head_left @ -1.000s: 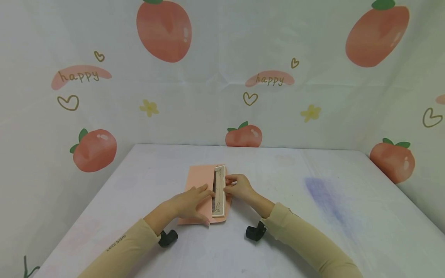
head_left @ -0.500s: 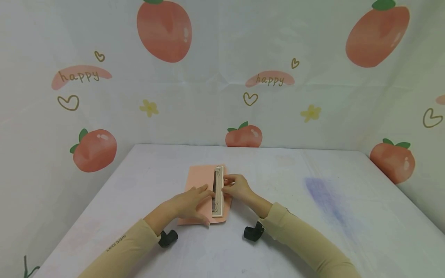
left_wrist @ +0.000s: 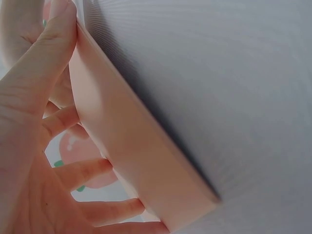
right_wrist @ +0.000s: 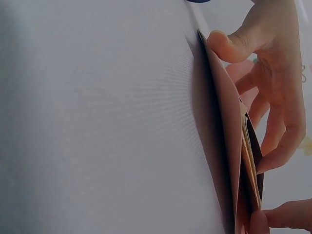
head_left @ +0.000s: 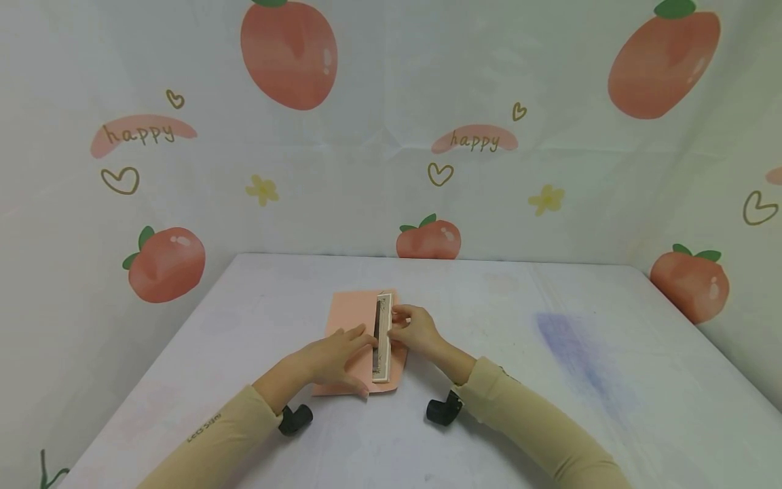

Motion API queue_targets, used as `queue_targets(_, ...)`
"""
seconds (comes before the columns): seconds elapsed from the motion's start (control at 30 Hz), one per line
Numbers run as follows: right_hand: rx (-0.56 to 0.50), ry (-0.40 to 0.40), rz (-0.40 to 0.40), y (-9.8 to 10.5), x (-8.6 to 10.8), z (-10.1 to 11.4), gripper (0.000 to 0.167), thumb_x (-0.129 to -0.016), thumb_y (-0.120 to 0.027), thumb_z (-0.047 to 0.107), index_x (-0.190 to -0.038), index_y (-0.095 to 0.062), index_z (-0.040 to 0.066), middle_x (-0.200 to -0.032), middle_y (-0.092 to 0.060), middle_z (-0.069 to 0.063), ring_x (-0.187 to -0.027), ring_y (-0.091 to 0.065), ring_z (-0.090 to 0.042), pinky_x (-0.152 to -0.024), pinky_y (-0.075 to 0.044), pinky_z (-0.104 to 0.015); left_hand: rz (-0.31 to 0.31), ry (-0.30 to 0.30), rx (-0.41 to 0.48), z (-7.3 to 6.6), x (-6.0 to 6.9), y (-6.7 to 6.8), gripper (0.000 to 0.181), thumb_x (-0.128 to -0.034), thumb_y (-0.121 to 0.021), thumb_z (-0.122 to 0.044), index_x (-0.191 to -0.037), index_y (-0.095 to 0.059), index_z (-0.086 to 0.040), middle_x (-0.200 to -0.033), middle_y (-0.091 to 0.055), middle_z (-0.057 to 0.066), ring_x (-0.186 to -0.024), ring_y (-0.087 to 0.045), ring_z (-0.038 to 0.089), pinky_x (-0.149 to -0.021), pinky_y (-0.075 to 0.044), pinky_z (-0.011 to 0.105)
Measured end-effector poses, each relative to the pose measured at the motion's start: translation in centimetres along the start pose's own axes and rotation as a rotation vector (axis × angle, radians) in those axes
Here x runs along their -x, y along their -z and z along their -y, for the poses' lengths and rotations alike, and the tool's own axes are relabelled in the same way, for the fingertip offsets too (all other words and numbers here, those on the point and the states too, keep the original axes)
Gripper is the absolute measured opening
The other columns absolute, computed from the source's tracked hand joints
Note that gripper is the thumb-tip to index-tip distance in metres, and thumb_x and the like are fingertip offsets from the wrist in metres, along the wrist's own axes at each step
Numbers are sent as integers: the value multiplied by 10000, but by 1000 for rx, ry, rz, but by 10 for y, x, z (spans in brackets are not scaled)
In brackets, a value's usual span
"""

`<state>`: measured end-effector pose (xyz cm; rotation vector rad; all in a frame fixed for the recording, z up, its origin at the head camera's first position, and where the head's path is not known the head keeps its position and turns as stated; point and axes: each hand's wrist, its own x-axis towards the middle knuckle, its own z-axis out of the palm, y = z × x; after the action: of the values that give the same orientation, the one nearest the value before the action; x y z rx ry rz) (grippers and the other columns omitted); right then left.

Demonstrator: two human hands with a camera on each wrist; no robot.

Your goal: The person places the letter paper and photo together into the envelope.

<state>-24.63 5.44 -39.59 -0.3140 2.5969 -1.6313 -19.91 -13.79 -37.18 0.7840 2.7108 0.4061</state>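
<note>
A pink envelope lies on the table, its opening toward the right. Out of that opening sticks a strip of a cream card with an ornate border and a dark area; its left part is hidden inside the envelope. My left hand rests on the envelope with fingers spread, the thumb near the front edge. In the left wrist view, fingertips touch the envelope's side. My right hand pinches the card's right edge, and its finger and thumb show at the bottom of the right wrist view.
The white table carries a bluish-purple stain at the right. Behind it hangs a fruit-patterned cloth. Black wrist cameras sit beneath both forearms.
The right hand has moved slightly left, sliding the card a little deeper into the envelope, so its showing strip is narrower. The left hand has stayed in place.
</note>
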Motion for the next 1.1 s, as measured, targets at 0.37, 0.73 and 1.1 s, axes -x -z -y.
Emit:
queue_targets(0.37, 15, 38, 14, -2, -1, -1, 515, -692, -670, -80, -1194, -558, -99, -1021, -656, -220, -783, -622, -167, -594, -491, -169, -1, 8, -9, -1, 1, 0, 790, -675, -734, -569, -1318, -418, -235, -1519, -260, 212, -1290, -317, 571, -976, -379, 642)
queue_targets(0.73, 5, 43, -6, -5, -2, 0, 495, -677, -671, -102, -1164, -582, -88, -1000, -665, -213, -813, -650, -229, -611, -510, -179, 0, -10, -4, 0, 0, 0, 787, -681, -738, -558, -1320, -420, -225, -1520, -253, 218, -1297, -303, 572, -999, -364, 634)
queue_targets(1.1, -14, -16, 19, -8, -1, 5, 472, -706, -687, -100, -1162, -576, -58, -1031, -655, -220, -902, -658, -273, -667, -566, -266, 3, -29, -18, 0, -1, 0, 788, -690, -730, -562, -1331, -419, -223, -1521, -255, 212, -1314, -306, 543, -1040, -335, 616)
